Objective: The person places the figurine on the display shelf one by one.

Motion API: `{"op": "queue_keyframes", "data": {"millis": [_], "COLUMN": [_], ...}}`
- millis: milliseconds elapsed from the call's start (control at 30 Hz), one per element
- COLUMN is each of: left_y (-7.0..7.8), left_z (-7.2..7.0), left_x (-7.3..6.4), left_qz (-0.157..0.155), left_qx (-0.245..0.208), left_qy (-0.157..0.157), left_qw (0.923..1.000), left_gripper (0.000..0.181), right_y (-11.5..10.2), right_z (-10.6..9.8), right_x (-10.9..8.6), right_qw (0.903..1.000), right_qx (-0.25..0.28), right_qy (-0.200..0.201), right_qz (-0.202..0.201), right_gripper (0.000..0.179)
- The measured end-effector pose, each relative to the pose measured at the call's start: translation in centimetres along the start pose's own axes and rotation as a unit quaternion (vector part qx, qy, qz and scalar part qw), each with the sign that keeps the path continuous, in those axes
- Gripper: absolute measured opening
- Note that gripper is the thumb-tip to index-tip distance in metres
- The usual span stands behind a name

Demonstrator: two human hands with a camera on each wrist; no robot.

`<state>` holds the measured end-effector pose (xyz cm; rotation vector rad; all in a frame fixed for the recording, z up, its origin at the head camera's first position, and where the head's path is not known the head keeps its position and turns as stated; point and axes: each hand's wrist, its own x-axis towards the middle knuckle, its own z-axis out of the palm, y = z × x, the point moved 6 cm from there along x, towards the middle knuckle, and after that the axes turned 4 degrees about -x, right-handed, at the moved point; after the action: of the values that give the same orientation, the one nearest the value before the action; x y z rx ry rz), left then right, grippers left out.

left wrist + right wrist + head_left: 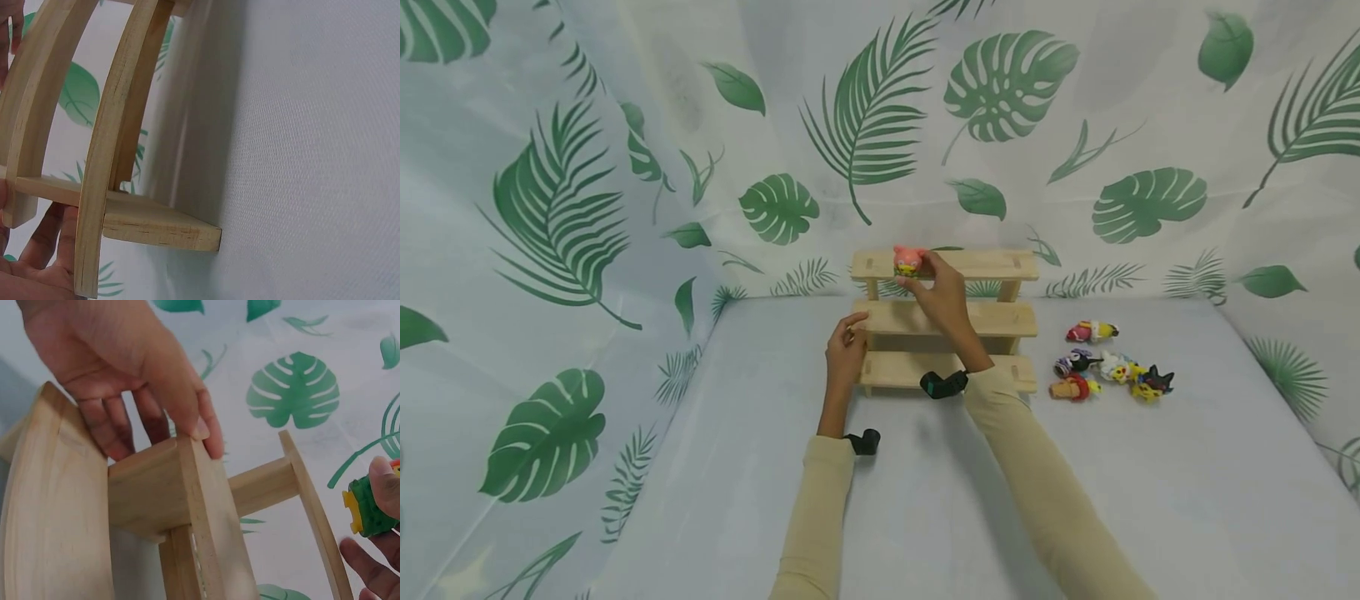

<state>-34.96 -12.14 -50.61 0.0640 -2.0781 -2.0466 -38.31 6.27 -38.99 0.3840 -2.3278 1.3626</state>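
A three-tier wooden display rack (1000,318) stands against the back wall. My left hand (847,350) grips the left end of its middle shelf; in the right wrist view the thumb and fingers (206,419) lie over that shelf's end. My right hand (946,298) pinches a small figurine (907,260) with a pink head at the left part of the top shelf (985,265). In the right wrist view, the figurine's green body (369,503) and yellow feet show between the fingers, apart from the wood. Whether its base touches the top shelf, I cannot tell.
To the right of the rack, several small figurines (1115,367) lie on the white table surface (1150,483), among them a black-eared one (1152,383) and a red and yellow one (1092,332). A leaf-printed cloth (880,125) hangs close behind the rack.
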Motion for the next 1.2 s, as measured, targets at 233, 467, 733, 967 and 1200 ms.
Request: {"op": "queue_keyframes", "data": {"millis": [233,467,733,967,1200], "left_y": [0.0,0.0,0.6,0.0,-0.4], "left_z": [-0.1,-0.2,0.0,0.2,0.1], "left_x": [0.0,0.1,-0.3,0.0,0.0], "left_qz": [-0.003,-0.004,-0.010,-0.001,-0.007], "left_qx": [-0.003,0.006,-0.020,-0.022,-0.010], "left_qy": [0.004,0.007,-0.013,0.005,0.009], "left_qw": [1.0000,1.0000,0.9997,0.9997,0.9999], "left_gripper": [0.025,0.023,0.026,0.022,0.022], "right_y": [0.2,0.5,1.3,1.5,1.6], "right_z": [0.3,0.6,1.2,1.8,2.3], "right_x": [0.7,1.7,2.5,3.1,3.4], "right_qw": [0.9997,0.9978,0.9974,0.9942,0.9916], "right_qx": [-0.014,-0.046,-0.041,-0.080,-0.113], "right_qy": [-0.013,-0.039,-0.047,-0.056,-0.042], "right_qz": [0.015,0.029,0.035,0.046,0.049], "right_gripper": [0.048,0.052,0.051,0.056,0.055]}}
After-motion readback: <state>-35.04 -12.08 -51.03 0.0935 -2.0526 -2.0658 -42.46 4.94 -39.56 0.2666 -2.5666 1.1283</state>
